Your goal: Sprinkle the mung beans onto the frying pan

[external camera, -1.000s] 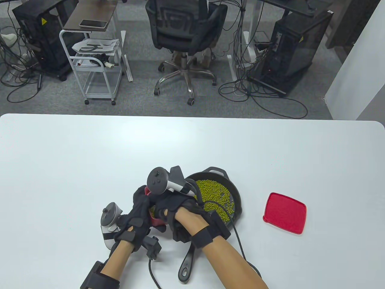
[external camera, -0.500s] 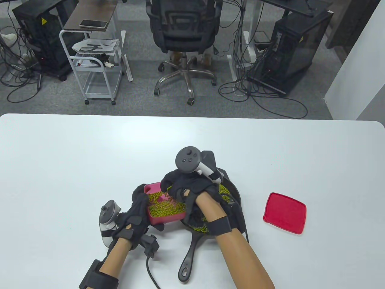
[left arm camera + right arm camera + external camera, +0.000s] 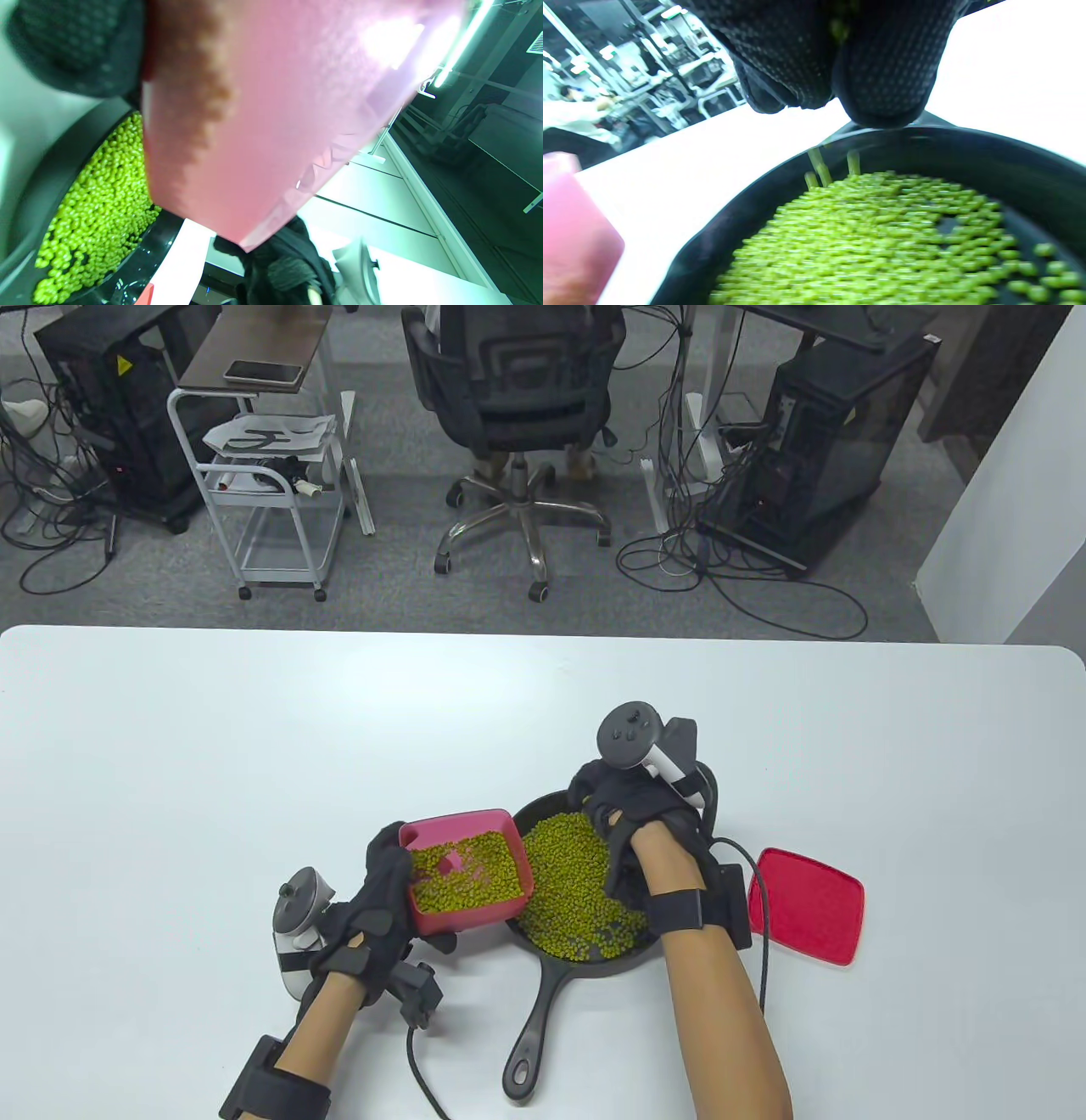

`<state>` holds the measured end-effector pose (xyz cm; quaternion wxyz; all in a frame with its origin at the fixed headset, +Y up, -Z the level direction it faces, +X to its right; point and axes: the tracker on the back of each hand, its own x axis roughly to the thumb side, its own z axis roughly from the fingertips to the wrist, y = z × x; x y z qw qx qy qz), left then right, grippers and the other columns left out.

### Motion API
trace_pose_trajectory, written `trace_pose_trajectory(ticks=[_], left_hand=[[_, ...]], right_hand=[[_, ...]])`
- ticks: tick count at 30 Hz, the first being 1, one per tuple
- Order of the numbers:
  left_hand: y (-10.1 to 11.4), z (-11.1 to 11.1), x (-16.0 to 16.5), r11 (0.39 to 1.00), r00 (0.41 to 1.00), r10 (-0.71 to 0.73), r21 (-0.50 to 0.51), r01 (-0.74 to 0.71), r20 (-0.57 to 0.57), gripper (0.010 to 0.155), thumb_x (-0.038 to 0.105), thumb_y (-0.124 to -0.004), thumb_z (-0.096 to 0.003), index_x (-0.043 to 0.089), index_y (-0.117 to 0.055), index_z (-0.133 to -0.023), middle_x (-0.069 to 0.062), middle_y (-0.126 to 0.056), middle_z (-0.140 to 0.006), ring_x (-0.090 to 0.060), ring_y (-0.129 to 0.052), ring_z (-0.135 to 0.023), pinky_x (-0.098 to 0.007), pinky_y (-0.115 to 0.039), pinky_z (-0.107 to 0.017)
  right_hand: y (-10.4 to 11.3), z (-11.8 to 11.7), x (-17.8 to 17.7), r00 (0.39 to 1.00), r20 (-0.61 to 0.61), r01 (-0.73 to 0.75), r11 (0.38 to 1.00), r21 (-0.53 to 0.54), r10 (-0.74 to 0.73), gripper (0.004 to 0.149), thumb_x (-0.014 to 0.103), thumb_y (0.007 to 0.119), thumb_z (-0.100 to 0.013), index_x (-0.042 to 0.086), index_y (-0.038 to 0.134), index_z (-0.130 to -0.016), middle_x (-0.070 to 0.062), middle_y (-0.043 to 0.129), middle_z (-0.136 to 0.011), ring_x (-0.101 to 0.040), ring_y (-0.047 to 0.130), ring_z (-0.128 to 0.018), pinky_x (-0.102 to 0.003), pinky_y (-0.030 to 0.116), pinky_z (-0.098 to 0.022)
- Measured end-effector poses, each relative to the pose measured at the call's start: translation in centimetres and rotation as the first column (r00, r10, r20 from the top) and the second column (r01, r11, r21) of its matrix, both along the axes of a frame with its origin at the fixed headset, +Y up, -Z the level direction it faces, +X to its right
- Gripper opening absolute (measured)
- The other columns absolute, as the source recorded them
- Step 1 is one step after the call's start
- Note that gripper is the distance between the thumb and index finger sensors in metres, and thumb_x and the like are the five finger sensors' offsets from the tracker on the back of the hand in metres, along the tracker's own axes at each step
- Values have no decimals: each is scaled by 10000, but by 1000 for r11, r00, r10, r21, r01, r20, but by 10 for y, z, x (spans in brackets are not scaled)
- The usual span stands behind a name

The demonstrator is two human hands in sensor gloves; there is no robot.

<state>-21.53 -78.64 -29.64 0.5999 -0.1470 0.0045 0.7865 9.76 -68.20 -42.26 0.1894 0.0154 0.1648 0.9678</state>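
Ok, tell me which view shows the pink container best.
The table view: the whole pink container shows, open, with beans inside, gripped by the left hand beside the frying pan. The left wrist view gives only a blurred close-up of its wall; the right wrist view catches one corner.

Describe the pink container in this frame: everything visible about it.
The pink container is a squarish, open-topped tub of translucent-looking plastic with rounded corners and no lid on. It holds a layer of mung beans, with a bare pink patch showing through near the middle. The left hand grips its left side, holding it tilted, its right edge over the rim of the frying pan. In the left wrist view its underside fills the frame.
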Motion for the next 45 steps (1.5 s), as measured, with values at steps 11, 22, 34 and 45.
trace_pose_trajectory(ticks=[11, 22, 34, 45], left_hand=[[1, -1, 0, 1000, 1000, -5, -1, 5, 2, 818, 718, -545, -481, 328, -161, -1089, -225, -476, -1097, -433, -946, -574, -433, -942, -288], [3, 0, -1, 1000, 1000, 9, 14, -9, 3, 819, 721, -541, -481, 327, -159, -1089, -221, -479, -1096, -428, -950, -571, -428, -945, -287], [3, 0, -2, 1000, 1000, 20, 16, -20, 1, 819, 720, -542, -481, 327, -161, -1089, -222, -480, -1096, -428, -950, -572, -429, -945, -286], [3, 0, 2, 1000, 1000, -11, 27, 11, 13, 818, 718, -546, -480, 327, -163, -1088, -223, -481, -1095, -430, -949, -572, -432, -943, -288]], right_hand=[[-23, 12, 32, 989, -51, -142, 987, -80, 138, 375, 86, 882, -490, 187, 870, -851, -129, 836, -935, -441, 908, -713, -350, 935, -430], [-30, 47, 21, 970, -212, -170, 959, -227, 122, 369, 110, 876, -506, 197, 855, -864, -129, 844, -934, -439, 908, -716, -360, 928, -435], [-23, 65, -7, 954, -299, -94, 951, -293, 2, 528, 390, 780, -557, 184, 703, -1038, -236, 610, -1140, -552, 645, -963, -626, 733, -599], [50, 87, -39, 903, -370, 237, 972, -2, -220, 528, 361, 816, -556, 158, 704, -1031, -230, 689, -1084, -543, 731, -879, -566, 770, -571]])
